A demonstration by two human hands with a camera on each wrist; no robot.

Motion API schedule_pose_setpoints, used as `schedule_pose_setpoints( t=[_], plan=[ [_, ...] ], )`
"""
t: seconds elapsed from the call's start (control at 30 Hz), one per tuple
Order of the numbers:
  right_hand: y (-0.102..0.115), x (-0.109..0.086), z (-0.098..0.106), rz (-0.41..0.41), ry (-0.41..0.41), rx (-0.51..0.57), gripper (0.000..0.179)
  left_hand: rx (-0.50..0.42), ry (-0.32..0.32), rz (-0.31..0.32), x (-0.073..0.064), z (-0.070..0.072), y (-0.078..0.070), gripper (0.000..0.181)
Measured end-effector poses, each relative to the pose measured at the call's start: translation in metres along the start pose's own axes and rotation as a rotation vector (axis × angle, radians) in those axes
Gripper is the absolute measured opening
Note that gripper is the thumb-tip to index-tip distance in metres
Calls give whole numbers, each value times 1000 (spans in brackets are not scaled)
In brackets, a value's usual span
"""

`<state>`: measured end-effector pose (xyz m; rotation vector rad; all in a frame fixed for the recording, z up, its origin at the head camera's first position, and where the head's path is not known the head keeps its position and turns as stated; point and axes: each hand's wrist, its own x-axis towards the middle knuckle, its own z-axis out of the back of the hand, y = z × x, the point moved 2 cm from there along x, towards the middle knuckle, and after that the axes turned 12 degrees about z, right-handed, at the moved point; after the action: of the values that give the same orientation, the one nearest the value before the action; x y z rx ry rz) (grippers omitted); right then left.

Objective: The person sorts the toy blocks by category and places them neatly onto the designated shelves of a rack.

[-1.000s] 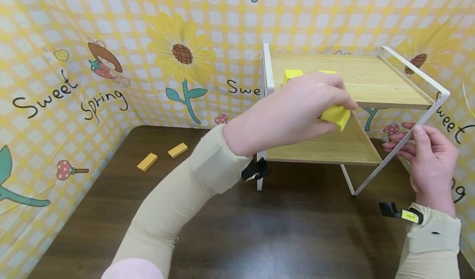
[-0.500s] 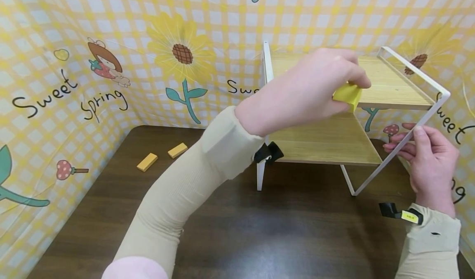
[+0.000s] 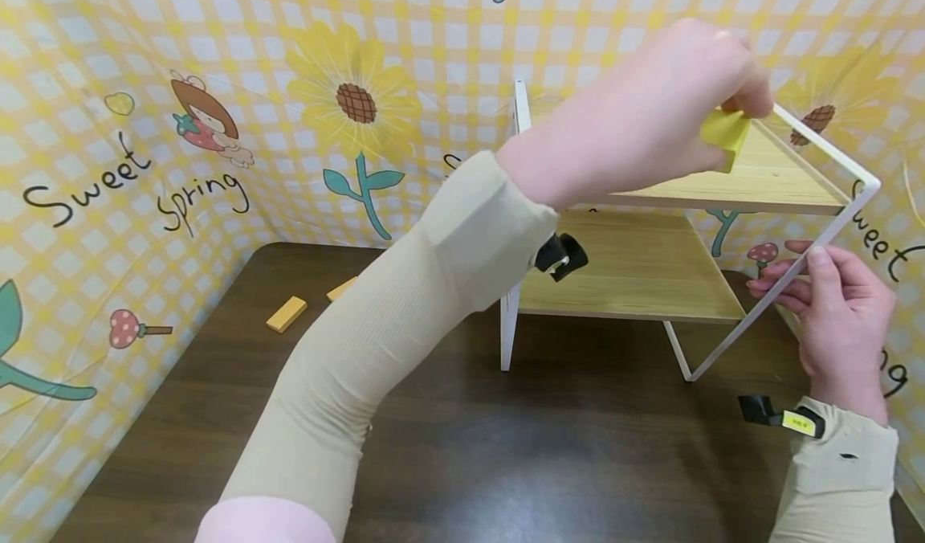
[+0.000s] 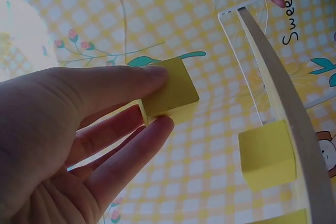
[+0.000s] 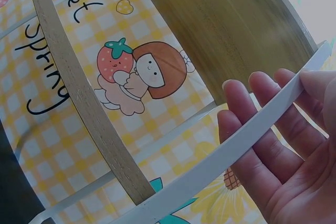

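Note:
In the head view my left hand [image 3: 643, 105] is above the upper board [image 3: 780, 177] of a small two-tier shelf, near its right end. It pinches a yellow cube [image 4: 172, 90] between thumb and fingertips. In the left wrist view another yellow cube [image 4: 268, 156] sits on the board, with part of a further yellow block [image 4: 286, 217] at the lower edge. The arm hides these in the head view. My right hand [image 3: 845, 306] holds the shelf's white metal frame [image 5: 210, 169] at the right side, thumb in front and fingers behind.
The lower shelf board [image 3: 614, 278] is below the left forearm. Two small orange-yellow blocks, a nearer block [image 3: 287, 315] and a partly covered block [image 3: 340, 289], lie on the dark wooden table [image 3: 506, 447] at left. A checked cloth [image 3: 260, 13] hangs close behind and beside the shelf.
My left hand has carried the yellow cube up and to the right, from in front of the shelf to over the upper board. The right hand stays in place on the frame.

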<state>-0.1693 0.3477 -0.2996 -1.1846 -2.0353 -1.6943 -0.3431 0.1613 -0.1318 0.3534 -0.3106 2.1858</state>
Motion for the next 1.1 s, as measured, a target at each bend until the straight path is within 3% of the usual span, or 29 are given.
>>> schedule_pose_setpoints(
  t=[0.1, 0.2, 0.3, 0.47, 0.57, 0.7, 1.1],
  plan=[
    [0, 0, 0, 5, 3, -8, 33, -2, 7, 22, 6, 2, -1, 49],
    [0, 0, 0, 8, 8, -9, 33, 9, 8, 32, -2, 9, -6, 48],
    [0, 0, 0, 13, 13, 2, 34, 15, 3, 42, -26, 28, -19, 40],
    [-1, -1, 1, 20, 21, 48, 34, 54, 8, 74, -85, 70, -51, 30],
    [-1, -1, 1, 18, 19, 67, 33, 56, 13, 84, -102, 82, -60, 30],
    [-1, 0, 1, 18, 19, 59, 34, 55, 13, 88, -105, 85, -61, 30],
    [1, -1, 3, 4, 13, -5, 36, 57, 100, 165, -87, 73, -66, 35]
  ],
)
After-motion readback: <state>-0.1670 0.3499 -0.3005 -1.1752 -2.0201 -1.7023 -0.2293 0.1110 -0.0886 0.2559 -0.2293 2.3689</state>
